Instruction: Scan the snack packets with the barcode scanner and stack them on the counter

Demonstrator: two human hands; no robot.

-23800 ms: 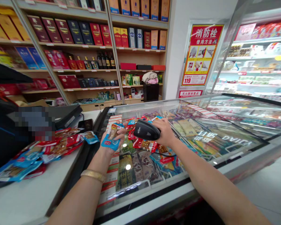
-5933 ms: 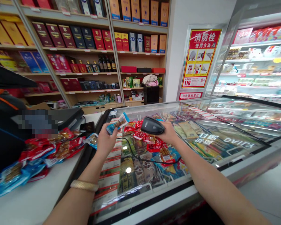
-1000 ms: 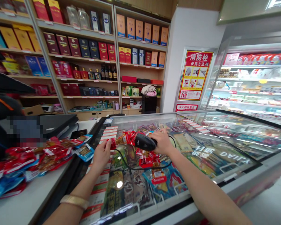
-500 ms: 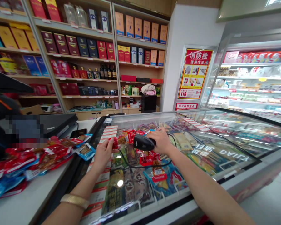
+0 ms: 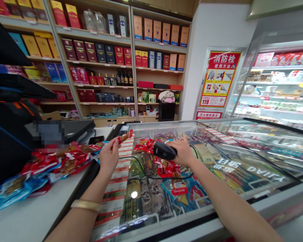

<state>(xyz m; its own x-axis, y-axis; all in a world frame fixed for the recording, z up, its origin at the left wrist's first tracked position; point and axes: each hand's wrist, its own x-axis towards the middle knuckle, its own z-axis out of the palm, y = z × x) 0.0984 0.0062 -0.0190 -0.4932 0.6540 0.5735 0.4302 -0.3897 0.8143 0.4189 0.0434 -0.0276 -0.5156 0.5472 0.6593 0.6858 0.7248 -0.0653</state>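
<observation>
Two bare hands above a chest freezer (image 5: 282,193). The left hand (image 5: 109,156) grips one small red-ended packet (image 5: 125,136) between thumb and fingers, the packet tilted up to the right; one gold-toned bracelet (image 5: 86,205) circles that wrist. The right hand (image 5: 183,151) is closed around one black handheld scanner (image 5: 164,150), whose head points left; one black cord (image 5: 141,166) loops over the glass lid (image 5: 151,198). Several red packets (image 5: 166,168) lie on the lid around and below the scanner, overlapping too much to count. The freezer contains many bagged goods, seen through the glass.

At left, the worktop (image 5: 40,218) bears one mixed pile of red and blue packets (image 5: 47,168), likewise uncountable, and one dark flat object (image 5: 96,139) just beyond it. Behind, the shelving (image 5: 135,79) holds two clear jars (image 5: 95,22), six orange boxes with blue bases (image 5: 166,33) in one row, and four dark bottles (image 5: 124,78). One red-and-yellow poster (image 5: 220,79) with six small pictures hangs at right.
</observation>
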